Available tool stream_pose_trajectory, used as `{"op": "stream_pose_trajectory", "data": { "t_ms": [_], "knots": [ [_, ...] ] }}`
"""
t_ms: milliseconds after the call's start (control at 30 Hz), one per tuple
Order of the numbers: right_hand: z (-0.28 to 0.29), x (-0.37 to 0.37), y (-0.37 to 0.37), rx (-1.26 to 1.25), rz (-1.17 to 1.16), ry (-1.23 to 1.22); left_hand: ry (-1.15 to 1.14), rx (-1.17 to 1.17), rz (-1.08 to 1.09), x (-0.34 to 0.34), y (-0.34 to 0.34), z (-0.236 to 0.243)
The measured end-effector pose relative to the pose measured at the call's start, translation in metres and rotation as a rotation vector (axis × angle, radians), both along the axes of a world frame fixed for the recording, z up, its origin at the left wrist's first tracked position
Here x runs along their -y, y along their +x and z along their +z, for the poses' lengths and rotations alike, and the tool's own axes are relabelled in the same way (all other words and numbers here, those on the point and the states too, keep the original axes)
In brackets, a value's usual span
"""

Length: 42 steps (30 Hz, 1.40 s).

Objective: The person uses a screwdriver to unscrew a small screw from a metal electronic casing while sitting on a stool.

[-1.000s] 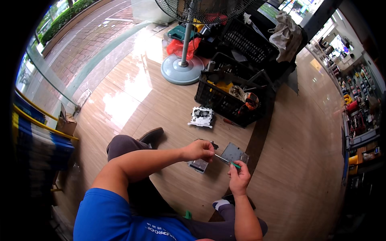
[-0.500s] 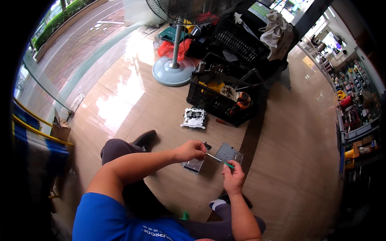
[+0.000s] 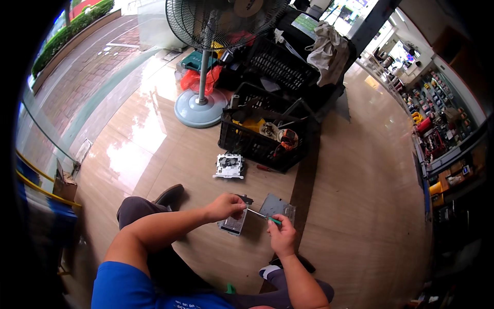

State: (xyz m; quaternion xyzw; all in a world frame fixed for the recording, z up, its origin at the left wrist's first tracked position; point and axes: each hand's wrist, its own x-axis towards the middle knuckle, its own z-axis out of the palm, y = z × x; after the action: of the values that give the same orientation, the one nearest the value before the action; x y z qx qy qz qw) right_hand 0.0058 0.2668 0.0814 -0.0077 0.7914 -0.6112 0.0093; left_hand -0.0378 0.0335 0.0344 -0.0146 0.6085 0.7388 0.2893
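My right hand (image 3: 283, 238) grips a screwdriver (image 3: 274, 221) by its green handle, with the metal shaft pointing left. At the shaft's tip, the fingers of my left hand (image 3: 226, 207) are pinched together; whatever is between them is too small to make out. Below the hands lies a grey metal box-shaped part (image 3: 232, 224) on the floor, partly covered by my left hand. Just right of it, behind the screwdriver, rests a flat grey metal plate (image 3: 274, 204). Farther off sits a white frame-like part (image 3: 229, 166) with dark pieces in its middle.
A black plastic crate (image 3: 257, 138) of tools stands beyond the white part, with a second crate (image 3: 278, 64) behind. A standing fan (image 3: 199, 108) is to their left. A red-handled tool (image 3: 264, 168) lies by the nearer crate. My shoe (image 3: 170, 194) is at the left.
The whole view has shifted, so the floor objects and my hands appear farther left and lower. Both hands keep nearly the same pose around the screwdriver.
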Motion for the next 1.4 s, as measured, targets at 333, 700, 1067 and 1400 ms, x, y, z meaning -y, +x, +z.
{"op": "stream_pose_trajectory", "data": {
  "t_ms": [333, 700, 1067, 1400],
  "knots": [
    [-0.005, -0.003, 0.001, 0.01, 0.04, -0.004, 0.03, -0.011, -0.017, -0.002, 0.001, -0.008],
    [-0.007, -0.002, 0.0, 0.02, 0.036, -0.049, 0.093, -0.029, -0.016, -0.001, 0.001, -0.016],
    [-0.007, -0.003, 0.001, 0.035, 0.041, -0.019, 0.086, -0.019, -0.06, -0.001, 0.002, -0.016],
    [-0.006, -0.004, 0.001, 0.016, 0.031, 0.015, 0.058, -0.017, -0.095, -0.002, 0.002, -0.017]
  ]
}}
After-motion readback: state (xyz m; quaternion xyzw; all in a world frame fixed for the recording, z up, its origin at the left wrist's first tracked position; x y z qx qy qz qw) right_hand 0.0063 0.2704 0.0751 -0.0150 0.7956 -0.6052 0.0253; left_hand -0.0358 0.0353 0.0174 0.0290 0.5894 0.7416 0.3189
